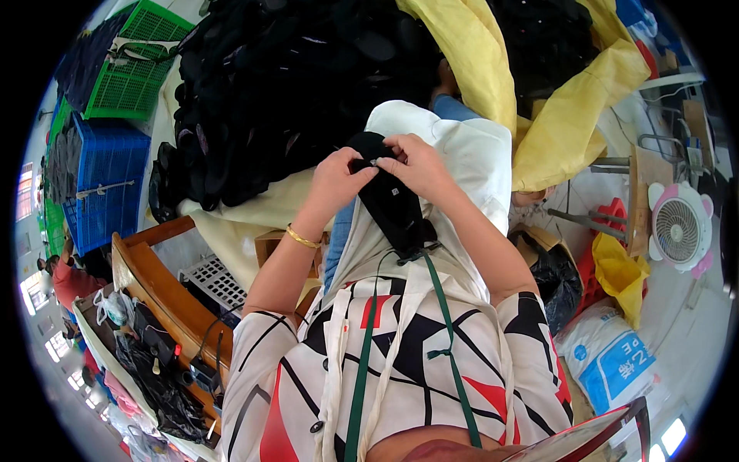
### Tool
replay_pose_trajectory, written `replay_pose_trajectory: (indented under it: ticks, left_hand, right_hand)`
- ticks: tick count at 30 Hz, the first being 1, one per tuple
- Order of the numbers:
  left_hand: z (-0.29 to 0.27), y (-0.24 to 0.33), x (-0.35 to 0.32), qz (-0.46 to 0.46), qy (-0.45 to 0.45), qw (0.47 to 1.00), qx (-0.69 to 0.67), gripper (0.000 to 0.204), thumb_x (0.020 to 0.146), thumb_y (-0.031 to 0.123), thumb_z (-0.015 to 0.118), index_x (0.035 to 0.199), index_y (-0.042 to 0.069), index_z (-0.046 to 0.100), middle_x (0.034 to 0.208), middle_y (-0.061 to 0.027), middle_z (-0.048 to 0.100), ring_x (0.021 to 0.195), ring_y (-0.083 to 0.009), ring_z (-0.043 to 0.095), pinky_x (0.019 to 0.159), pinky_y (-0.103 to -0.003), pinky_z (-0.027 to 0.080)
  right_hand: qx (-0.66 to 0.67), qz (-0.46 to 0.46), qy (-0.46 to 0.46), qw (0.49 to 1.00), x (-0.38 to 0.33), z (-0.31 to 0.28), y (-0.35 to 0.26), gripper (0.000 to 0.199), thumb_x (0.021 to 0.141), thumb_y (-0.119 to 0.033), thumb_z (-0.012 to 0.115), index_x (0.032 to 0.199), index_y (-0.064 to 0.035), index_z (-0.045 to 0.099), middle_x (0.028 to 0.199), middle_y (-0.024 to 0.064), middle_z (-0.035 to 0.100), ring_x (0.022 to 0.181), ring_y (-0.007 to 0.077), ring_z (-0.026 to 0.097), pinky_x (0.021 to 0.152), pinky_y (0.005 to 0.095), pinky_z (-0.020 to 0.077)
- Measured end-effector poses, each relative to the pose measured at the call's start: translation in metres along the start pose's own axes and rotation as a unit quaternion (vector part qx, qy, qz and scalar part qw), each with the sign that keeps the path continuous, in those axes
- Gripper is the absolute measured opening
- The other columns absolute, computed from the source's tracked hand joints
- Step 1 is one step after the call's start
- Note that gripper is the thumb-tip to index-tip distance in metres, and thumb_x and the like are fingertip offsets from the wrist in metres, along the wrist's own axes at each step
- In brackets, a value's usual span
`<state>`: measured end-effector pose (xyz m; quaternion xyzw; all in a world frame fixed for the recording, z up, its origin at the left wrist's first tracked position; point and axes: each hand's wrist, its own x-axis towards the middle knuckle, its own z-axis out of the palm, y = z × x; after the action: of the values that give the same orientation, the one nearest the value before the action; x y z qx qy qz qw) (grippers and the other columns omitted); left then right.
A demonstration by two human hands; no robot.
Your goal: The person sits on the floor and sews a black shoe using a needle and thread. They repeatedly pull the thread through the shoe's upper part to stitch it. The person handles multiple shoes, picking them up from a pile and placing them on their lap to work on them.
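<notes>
Over white cloth (pixel 473 146), black fabric piece (pixel 389 204) between hands (pixel 335 181) (pixel 421 166), both pinching upper part

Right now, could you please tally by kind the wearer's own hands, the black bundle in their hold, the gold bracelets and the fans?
Left hand and right hand: 2
Black bundle: 1 (whether it is several pieces, I cannot tell)
Gold bracelet: 1
White-and-pink fan: 1
Total: 5

A head-worn fisheye looks down from close above the left hand (pixel 336 179) and right hand (pixel 420 168), upper centre.
</notes>
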<state>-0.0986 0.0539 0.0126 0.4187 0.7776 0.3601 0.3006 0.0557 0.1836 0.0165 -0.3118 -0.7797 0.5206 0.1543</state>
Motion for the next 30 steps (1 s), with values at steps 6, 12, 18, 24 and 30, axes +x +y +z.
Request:
replay_pose_trajectory:
  ticks: [6, 12, 18, 24, 30]
  left_hand:
    - [0.017, -0.002, -0.024, 0.152, 0.107, 0.979, 0.088, 0.018, 0.081, 0.009, 0.074, 0.094, 0.005, 0.062, 0.083, -0.0106, 0.061, 0.075, -0.0298, 0.060, 0.062, -0.037, 0.048]
    - [0.027, -0.005, -0.026, 0.160, 0.163, 0.971, 0.070, 0.020, 0.081, 0.008, 0.074, 0.098, 0.005, 0.065, 0.083, -0.0114, 0.063, 0.074, -0.0304, 0.061, 0.063, -0.038, 0.049]
    - [0.027, -0.008, -0.027, 0.126, 0.152, 0.980, 0.015, 0.016, 0.081, 0.009, 0.074, 0.095, 0.005, 0.068, 0.082, -0.0115, 0.064, 0.073, -0.0299, 0.062, 0.063, -0.037, 0.050]
    - [0.027, -0.011, -0.027, 0.069, 0.103, 0.991, -0.047, 0.015, 0.082, 0.015, 0.074, 0.092, 0.005, 0.069, 0.083, -0.0120, 0.067, 0.074, -0.0284, 0.064, 0.064, -0.035, 0.051]
    - [0.028, -0.025, -0.015, -0.072, 0.022, 0.971, -0.228, 0.019, 0.087, 0.017, 0.074, 0.094, 0.001, 0.068, 0.077, -0.0026, 0.066, 0.066, -0.0113, 0.058, 0.061, -0.026, 0.047]
  right_hand:
    - [-0.072, -0.149, -0.005, 0.986, -0.012, 0.011, 0.018, 0.019, 0.082, -0.012, 0.073, 0.099, -0.0055, 0.067, 0.088, 0.0117, 0.059, 0.083, 0.0316, 0.059, 0.073, 0.0394, 0.0492]
    - [-0.073, -0.141, -0.001, 0.987, -0.012, 0.015, 0.021, 0.017, 0.083, -0.009, 0.072, 0.099, -0.0062, 0.067, 0.085, 0.0110, 0.057, 0.080, 0.0297, 0.058, 0.069, 0.0380, 0.0484]
    - [-0.083, -0.135, -0.027, 0.987, -0.009, 0.014, 0.010, 0.013, 0.085, -0.010, 0.069, 0.097, -0.0055, 0.066, 0.084, 0.0114, 0.056, 0.080, 0.0300, 0.059, 0.069, 0.0393, 0.0482]
    - [-0.080, -0.097, -0.022, 0.992, -0.010, 0.017, 0.018, 0.020, 0.085, -0.020, 0.070, 0.094, -0.0038, 0.063, 0.089, 0.0142, 0.060, 0.083, 0.0341, 0.060, 0.071, 0.0432, 0.0482]
    - [-0.126, -0.003, -0.100, 0.987, -0.012, 0.006, 0.001, 0.024, 0.086, -0.025, 0.069, 0.084, -0.0021, 0.061, 0.083, 0.0166, 0.061, 0.082, 0.0354, 0.061, 0.071, 0.0437, 0.0488]
